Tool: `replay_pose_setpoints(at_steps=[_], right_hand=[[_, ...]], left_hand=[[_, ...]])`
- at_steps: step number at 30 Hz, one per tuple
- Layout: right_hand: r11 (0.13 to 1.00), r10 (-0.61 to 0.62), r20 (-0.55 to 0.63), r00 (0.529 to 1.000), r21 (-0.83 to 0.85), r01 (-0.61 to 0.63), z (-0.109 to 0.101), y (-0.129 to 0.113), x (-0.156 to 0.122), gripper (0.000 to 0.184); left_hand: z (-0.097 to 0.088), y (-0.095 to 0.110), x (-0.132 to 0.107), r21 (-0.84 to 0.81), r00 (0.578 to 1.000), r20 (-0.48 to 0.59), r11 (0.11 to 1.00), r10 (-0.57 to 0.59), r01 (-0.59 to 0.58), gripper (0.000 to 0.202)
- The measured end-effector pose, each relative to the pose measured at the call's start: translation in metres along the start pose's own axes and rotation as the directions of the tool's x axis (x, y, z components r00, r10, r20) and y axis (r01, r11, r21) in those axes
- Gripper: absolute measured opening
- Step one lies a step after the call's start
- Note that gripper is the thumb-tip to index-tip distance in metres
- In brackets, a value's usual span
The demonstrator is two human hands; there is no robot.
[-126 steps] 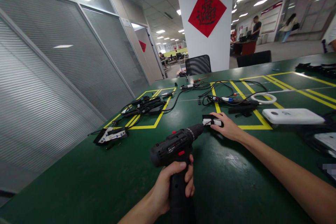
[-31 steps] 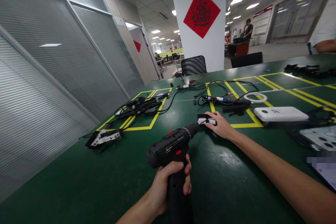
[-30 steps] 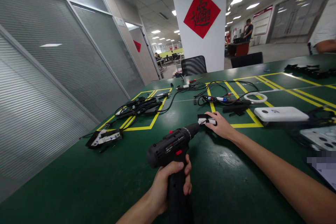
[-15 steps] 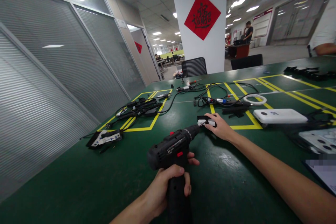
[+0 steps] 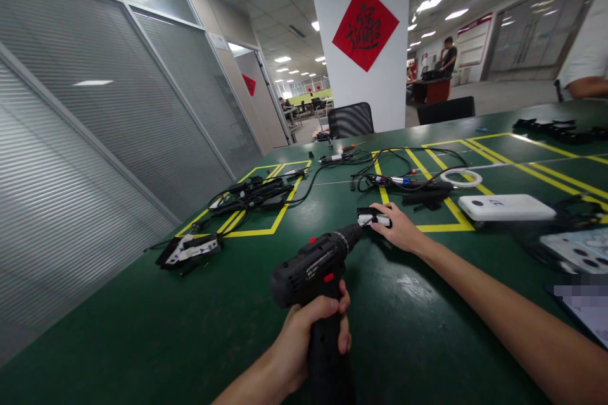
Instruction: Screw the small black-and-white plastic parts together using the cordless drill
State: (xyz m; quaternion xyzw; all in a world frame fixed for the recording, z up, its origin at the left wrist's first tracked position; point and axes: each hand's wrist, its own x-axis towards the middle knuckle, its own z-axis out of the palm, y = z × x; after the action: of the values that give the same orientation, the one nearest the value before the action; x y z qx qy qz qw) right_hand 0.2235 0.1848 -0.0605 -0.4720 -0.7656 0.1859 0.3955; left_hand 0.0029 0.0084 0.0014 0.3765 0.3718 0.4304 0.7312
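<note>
My left hand is wrapped round the grip of a black cordless drill with red buttons. The drill points forward and right, its chuck close to a small black-and-white part. That part is pinched by my right hand on the green table, thumb in front and fingers over the top. A thin bit reaches from the chuck to the part; whether its tip touches cannot be made out. What lies under my right fingers is hidden.
Black cables and adapters lie at left, beside a black-and-white piece. Right of my hand are a tool with a cord, a white ring and a white power bank. Another person's arm shows far right.
The drill and my left hand have shifted slightly right. My left fingers have closed further round the grip near the trigger. My right hand keeps its hold on the small part.
</note>
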Motion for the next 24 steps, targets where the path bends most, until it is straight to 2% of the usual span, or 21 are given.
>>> replay_pose_setpoints(at_steps=[13,24], right_hand=[[1.000,-0.003,0.004,1.000,-0.015,0.003,-0.0002,0.0005,-0.0002,0.046],[1.000,-0.002,0.011,1.000,-0.005,0.002,0.0004,0.0019,0.0003,0.046]], left_hand=[[0.0073,0.0036,-0.0010,0.038,0.998,-0.055,0.999,-0.032,0.034,0.019],[0.0067,0.0036,-0.0011,0.056,0.999,-0.042,0.998,-0.011,0.014,0.019]])
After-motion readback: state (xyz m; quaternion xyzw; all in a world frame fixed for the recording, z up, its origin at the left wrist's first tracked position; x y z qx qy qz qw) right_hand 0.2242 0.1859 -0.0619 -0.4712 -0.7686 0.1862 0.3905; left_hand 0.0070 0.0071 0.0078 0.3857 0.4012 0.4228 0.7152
